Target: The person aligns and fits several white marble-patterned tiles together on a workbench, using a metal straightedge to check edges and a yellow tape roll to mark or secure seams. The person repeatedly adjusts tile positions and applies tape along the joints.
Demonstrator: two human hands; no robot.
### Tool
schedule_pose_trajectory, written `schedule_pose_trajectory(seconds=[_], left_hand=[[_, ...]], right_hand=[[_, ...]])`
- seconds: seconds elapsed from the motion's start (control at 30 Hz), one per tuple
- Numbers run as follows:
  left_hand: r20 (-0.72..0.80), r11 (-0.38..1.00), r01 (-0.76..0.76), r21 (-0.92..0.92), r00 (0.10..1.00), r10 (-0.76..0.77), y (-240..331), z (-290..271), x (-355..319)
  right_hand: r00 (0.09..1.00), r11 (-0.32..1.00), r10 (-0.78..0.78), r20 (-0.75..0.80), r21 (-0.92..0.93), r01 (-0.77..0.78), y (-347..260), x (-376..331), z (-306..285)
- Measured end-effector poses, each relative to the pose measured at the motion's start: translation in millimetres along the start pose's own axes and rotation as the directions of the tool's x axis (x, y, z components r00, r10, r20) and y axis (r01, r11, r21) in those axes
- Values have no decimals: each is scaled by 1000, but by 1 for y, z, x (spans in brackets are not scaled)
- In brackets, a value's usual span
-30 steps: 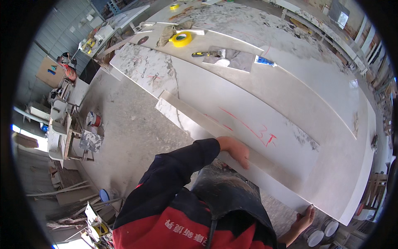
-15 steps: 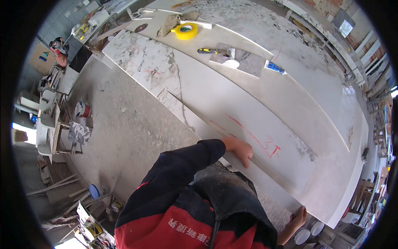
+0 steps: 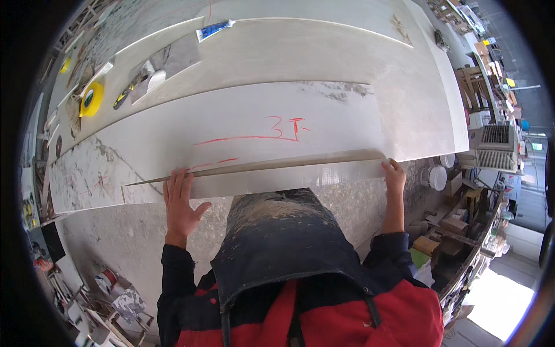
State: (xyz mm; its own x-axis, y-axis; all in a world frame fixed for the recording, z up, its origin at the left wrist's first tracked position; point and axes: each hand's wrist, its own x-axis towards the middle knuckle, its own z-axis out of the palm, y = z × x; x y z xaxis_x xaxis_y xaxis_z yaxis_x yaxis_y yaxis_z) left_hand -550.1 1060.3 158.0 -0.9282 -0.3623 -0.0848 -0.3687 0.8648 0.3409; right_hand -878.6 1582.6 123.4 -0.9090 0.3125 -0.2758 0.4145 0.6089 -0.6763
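Observation:
A long, narrow light-coloured slab strip [image 3: 289, 177] lies along the near edge of a larger pale slab [image 3: 335, 124] with grey veining and red hand-drawn marks. My left hand [image 3: 181, 208] rests on the strip left of its middle, with fingers stretched forward and thumb spread to the right. At the strip's right end, my right hand [image 3: 394, 174] pinches the corner, its fingers bent over the edge. A thin dark gap shows between the strip's far side and the marked slab.
Farther back on the worktop [image 3: 289, 52] lie a blue-and-white tube [image 3: 215, 30], a putty knife [image 3: 123, 96] on a grey offcut [image 3: 179, 58], and a roll of yellow tape [image 3: 91, 99]. White buckets [image 3: 436, 178] stand right of the table, near stacked boxes and shelving.
My view has turned to the right. My left hand, earlier curled at the strip, now lies spread on it farther toward its left part. My right hand stays at the right end.

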Motion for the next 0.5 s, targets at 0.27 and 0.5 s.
schedule_pose_trajectory(seconds=[0.27,0.5], left_hand=[[-33,999,-24,41,999,25,-12,22,1],[-3,998,-40,53,999,40,-16,23,1]], right_hand=[[992,946,-123,-19,-304,112,-11,14,8],[961,927,-255,106,-255,274,6,30,13]])
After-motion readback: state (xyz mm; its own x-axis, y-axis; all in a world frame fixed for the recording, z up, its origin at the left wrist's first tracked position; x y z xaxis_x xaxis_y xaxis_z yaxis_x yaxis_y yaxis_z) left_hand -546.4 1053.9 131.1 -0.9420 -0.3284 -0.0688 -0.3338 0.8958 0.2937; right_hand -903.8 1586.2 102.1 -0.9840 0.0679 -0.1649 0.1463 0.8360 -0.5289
